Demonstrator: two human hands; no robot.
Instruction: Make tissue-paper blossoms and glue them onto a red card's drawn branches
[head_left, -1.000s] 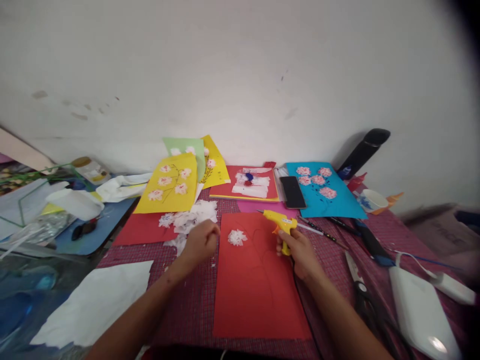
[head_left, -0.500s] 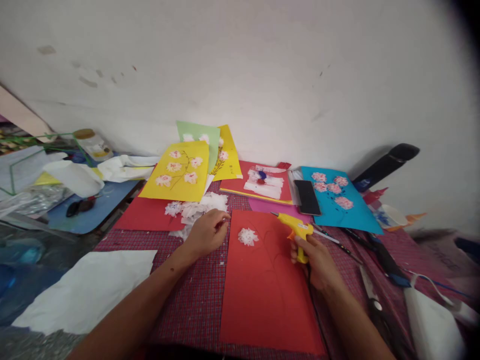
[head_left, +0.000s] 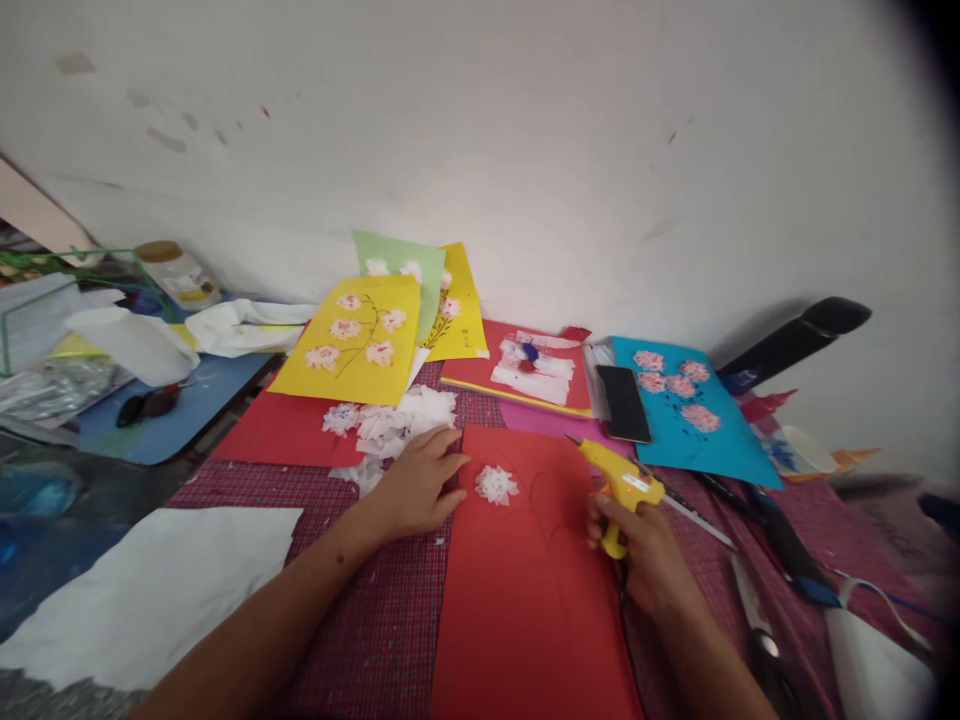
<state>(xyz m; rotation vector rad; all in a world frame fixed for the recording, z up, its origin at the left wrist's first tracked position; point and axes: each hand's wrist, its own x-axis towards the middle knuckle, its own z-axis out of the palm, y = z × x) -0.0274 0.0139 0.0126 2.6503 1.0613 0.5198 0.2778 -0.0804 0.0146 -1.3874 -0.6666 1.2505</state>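
Observation:
My right hand (head_left: 637, 540) grips a yellow hot glue gun (head_left: 622, 485) by its handle, its nozzle pointing up and left over the right edge of a red paper sheet (head_left: 525, 620). Thin pencil lines run across that sheet. One white tissue-paper flower (head_left: 496, 485) lies on its upper left. My left hand (head_left: 424, 480) is open, fingers spread, with its fingertips at the sheet's left edge beside the flower. A pile of crumpled white tissue flowers (head_left: 405, 415) lies just behind it.
Yellow flower cards (head_left: 356, 350) lean at the back. A blue flower card (head_left: 694, 415) and a phone (head_left: 624, 402) lie back right. Scissors (head_left: 757, 620) and a paintbrush (head_left: 690, 505) rest at right. White tissue sheet (head_left: 172, 580) lies at left.
My left hand's fingers have opened from a curled pose and reached the red sheet's edge. The glue gun has shifted slightly right and down in view; the camera has moved a little.

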